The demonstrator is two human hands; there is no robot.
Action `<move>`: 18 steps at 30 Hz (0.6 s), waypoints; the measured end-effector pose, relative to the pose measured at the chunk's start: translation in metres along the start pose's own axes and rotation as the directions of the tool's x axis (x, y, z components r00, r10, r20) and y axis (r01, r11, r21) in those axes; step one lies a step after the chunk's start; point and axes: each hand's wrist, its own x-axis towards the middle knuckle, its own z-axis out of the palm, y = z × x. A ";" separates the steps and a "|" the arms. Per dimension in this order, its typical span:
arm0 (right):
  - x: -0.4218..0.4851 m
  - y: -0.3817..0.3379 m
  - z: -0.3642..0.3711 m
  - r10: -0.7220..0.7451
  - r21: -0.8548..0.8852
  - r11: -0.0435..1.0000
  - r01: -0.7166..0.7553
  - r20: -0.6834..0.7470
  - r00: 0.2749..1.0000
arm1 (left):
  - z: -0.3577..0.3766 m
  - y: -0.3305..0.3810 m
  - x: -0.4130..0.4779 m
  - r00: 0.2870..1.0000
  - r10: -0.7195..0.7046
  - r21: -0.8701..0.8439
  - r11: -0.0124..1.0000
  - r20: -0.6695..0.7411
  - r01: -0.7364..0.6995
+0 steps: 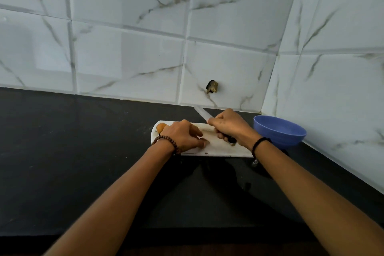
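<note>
on the white cutting board [218, 148] at the back of the dark tabletop [83, 151], we see the knife [200, 113] with its dark handle clamped in the curled fingers [220, 135] of the right hand [230, 125], its pale blade angled up and away past the knuckles toward the tiled wall. the left hand [182, 136] rests beside it, fingers bent with tips on the board, and a rounded orange piece [161, 127] shows at its far left edge; we cannot tell whether they grip it. we count one knife, one orange piece, one board, and one blue bowl [278, 133] just right of the board.
</note>
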 end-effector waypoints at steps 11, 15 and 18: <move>-0.079 0.026 -0.016 -0.108 -0.116 0.987 0.107 -0.001 0.994 | 0.011 0.006 -0.003 0.990 0.072 -0.057 0.995 -0.118 -0.079; -0.085 0.029 -0.009 -0.146 -0.141 0.979 0.148 0.019 0.989 | 0.010 0.008 -0.006 0.990 0.080 -0.036 0.996 -0.118 -0.085; -0.086 0.030 -0.005 -0.172 -0.168 0.970 0.173 0.020 0.985 | 0.011 0.006 -0.004 0.989 0.079 -0.029 0.996 -0.122 -0.083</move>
